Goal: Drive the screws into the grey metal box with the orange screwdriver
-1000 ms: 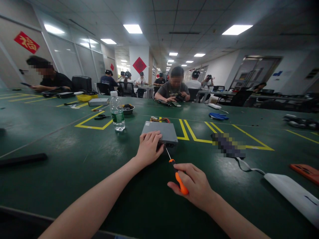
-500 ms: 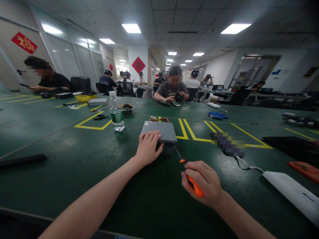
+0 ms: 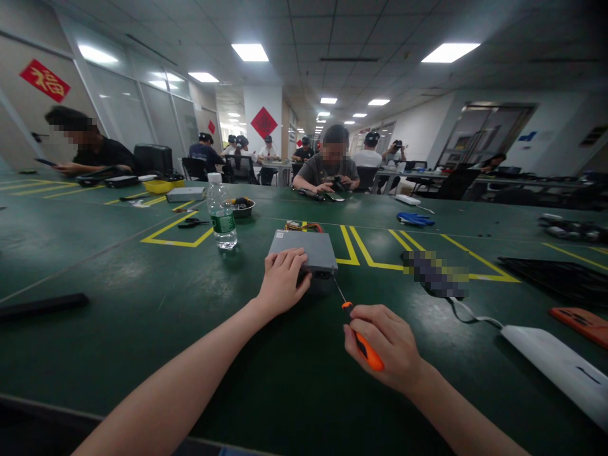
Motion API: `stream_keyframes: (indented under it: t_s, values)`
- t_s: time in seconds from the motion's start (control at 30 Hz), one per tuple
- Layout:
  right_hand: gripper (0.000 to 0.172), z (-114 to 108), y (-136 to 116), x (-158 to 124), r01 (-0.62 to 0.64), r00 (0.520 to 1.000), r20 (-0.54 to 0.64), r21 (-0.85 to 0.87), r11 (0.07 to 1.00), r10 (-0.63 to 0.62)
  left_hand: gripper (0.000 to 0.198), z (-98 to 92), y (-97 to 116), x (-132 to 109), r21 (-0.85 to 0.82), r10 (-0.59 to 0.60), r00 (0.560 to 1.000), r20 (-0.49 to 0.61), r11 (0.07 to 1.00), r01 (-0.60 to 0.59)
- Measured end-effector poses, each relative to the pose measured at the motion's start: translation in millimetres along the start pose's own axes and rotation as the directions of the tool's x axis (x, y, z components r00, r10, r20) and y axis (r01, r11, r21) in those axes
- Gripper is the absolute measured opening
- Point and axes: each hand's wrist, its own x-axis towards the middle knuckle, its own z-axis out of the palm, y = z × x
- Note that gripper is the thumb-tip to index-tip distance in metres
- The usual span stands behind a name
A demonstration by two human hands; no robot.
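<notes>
At a green table [image 3: 166, 304] in a lit room [image 3: 413, 120], right grip [image 3: 386, 342] clasps screwdriver [image 3: 370, 353], left grip [image 3: 284, 278] seemingly box [image 3: 314, 247].

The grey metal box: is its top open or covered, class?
Covered: the grey metal box shows an unbroken flat top, and the left hand's fingers rest on it.

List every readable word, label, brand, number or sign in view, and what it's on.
"福": red diamond sign on the left wall, gold character.
Too small or blurred to read:
- white sticker on the gray metal box
- green label on the water bottle
- red diamond on the pillar
- dark mark on the white device, at right
</notes>
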Motion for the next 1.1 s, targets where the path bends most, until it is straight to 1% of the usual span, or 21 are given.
stream_keyframes:
  t_s: [0.2,0.37,0.5,0.87,1.0,1.1]
  values:
    - [0.009,3.5,-2.1,-2.1,0.037,0.998,0.053,-0.045,0.998,-0.035,0.03,0.2,1.3,0.3,-0.012,-0.005,1.0,-0.01,1.0,0.005]
    - [0.008,9.1,-3.6,-4.2,0.121,0.99,0.09,-0.126,0.985,-0.11,0.029,1.0,1.7,0.3,-0.021,-0.012,1.0,-0.016,1.0,0.011]
    - [0.008,12.4,-4.8,-4.3,0.176,0.98,0.117,-0.148,0.973,-0.16,0.028,1.4,1.4,0.3,-0.018,-0.022,1.0,-0.015,1.0,0.022]
    - [0.009,12.1,-6.1,-3.2,0.218,0.972,0.122,-0.153,0.964,-0.201,0.028,-0.4,1.5,0.5,-0.017,-0.013,1.0,-0.01,1.0,0.013]
    - [0.007,13.5,-4.2,-5.9,0.206,0.974,0.124,-0.147,0.968,-0.188,0.028,0.1,0.9,0.5,-0.015,-0.011,1.0,-0.012,1.0,0.011]
    - [0.007,14.6,-4.0,-5.6,0.196,0.978,0.097,-0.153,0.969,-0.183,0.029,1.2,0.4,0.7,-0.016,-0.014,1.0,-0.014,1.0,0.014]
